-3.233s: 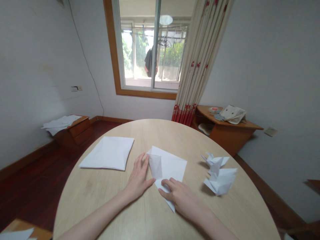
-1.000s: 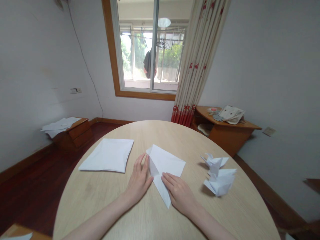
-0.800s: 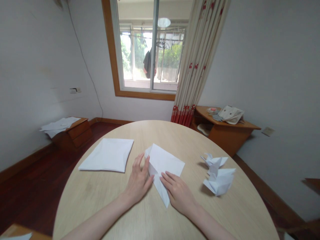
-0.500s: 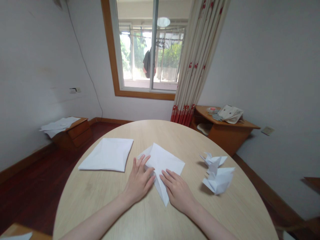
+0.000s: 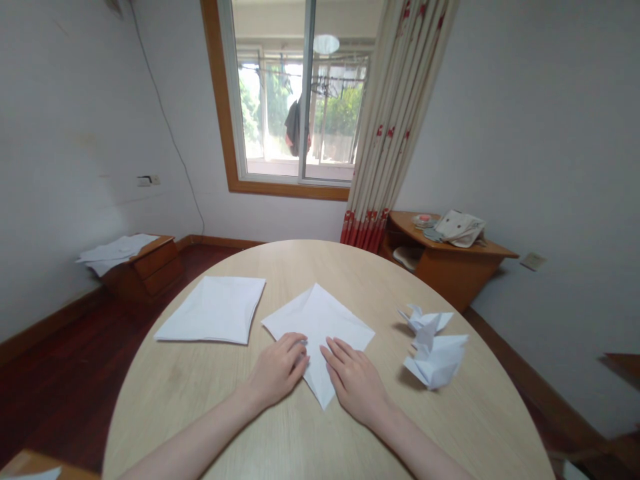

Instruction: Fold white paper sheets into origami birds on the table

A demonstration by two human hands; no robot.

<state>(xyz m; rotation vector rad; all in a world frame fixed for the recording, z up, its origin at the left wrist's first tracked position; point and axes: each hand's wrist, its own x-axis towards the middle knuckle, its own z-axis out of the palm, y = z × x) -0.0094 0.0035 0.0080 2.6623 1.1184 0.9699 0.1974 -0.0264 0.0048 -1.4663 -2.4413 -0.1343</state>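
A sheet of white paper (image 5: 317, 313) lies on the table in front of me, turned with one corner toward me and showing crease lines. My left hand (image 5: 283, 367) rests over its lower left edge, fingers slightly bent and the thumb apart from them. On the lower right part of the sheet, my right hand (image 5: 357, 377) lies with its fingers stretched out. Both hands touch the paper, and a strip of it shows between them. The paper under my palms is hidden.
The round wooden table (image 5: 210, 413) bears a stack of white paper (image 5: 213, 310) at left. Folded white paper figures (image 5: 435, 360) stand at right. Beyond the table are a small cabinet (image 5: 155, 263) with papers and a corner desk (image 5: 450, 273) with a cloth bag.
The left side of the paper has opened outward, so the sheet now looks like a wider diamond. My left hand's fingers have drawn back toward me and closer together; my right hand barely moved.
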